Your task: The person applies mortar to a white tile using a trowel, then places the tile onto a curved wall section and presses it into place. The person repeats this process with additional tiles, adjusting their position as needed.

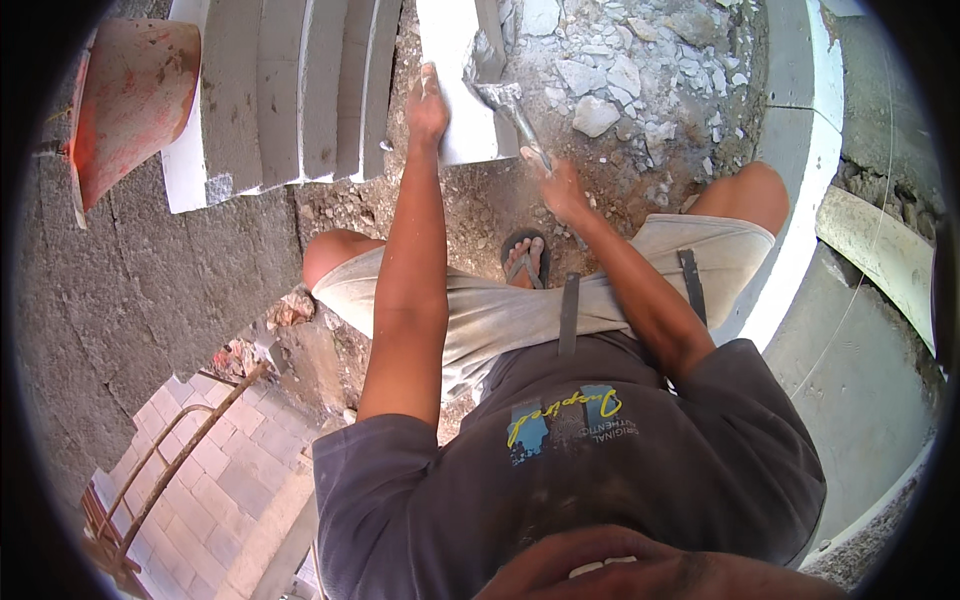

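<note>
Crouching over rubble-strewn ground (640,90), the person steadies a white block (455,80) with the left hand (427,105) while the right hand (563,188) works a trowel (515,110) against it. The block stands on edge just right of a row of similar blocks (290,90), their grey faces coated with mortar. The left grip is closed over the block's near left edge, fingers wrapped on it. The right grip is closed around the trowel handle, the blade reaching up onto the block's right face, where a grey dab of mortar (483,60) sits.

The step in hand looks like spreading mortar over that face. By my judgement the next move calls for a steady draw of the blade along the face, with the left hand keeping the block from tipping; the loose stones beneath make poor footing for it.

An orange tub (130,100) lies tilted at the upper left, beside the blocks. A sandalled foot (526,258) shows between the knees. A curved white kerb (800,180) runs down the right.

The block's top is cut off by the frame, so how much is coated cannot be told. The trowel blade is partly blurred against the mortar. What the tub holds is hidden. The lower edge is blocked by the person's chin.
</note>
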`<action>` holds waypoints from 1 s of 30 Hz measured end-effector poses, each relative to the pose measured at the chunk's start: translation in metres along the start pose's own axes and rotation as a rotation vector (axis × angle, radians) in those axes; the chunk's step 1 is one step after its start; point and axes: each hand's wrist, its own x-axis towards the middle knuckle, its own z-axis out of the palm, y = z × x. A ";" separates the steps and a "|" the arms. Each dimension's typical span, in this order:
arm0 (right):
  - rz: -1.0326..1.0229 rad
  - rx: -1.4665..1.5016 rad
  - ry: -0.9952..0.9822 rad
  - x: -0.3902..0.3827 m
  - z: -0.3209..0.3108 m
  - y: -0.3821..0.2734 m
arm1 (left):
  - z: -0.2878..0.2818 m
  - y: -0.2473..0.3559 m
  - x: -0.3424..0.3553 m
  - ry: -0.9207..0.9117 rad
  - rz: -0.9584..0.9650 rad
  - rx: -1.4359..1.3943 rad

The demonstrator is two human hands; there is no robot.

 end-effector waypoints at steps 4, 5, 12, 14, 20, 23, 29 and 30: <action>-0.146 -0.161 0.108 -0.004 -0.005 0.000 | 0.000 0.004 -0.003 -0.025 0.135 -0.168; -0.069 -0.008 0.061 -0.005 -0.006 0.000 | 0.000 0.005 -0.007 -0.013 0.086 -0.132; 0.119 -0.146 -0.130 -0.005 0.006 0.004 | -0.001 0.009 -0.009 0.004 -0.015 -0.088; -0.068 -0.238 0.118 -0.005 0.005 0.003 | 0.000 0.005 -0.003 0.013 0.148 -0.129; 0.033 0.071 0.051 -0.012 0.001 0.000 | 0.003 -0.001 -0.006 -0.010 0.022 -0.068; 0.064 -0.207 -0.068 -0.011 0.002 -0.004 | 0.000 0.006 -0.007 -0.015 -0.007 -0.058; -0.090 0.112 0.214 -0.009 0.003 -0.003 | -0.001 0.002 -0.005 -0.046 0.035 -0.014; -0.201 0.145 0.316 -0.009 0.003 -0.002 | 0.000 0.001 -0.001 -0.044 0.018 -0.011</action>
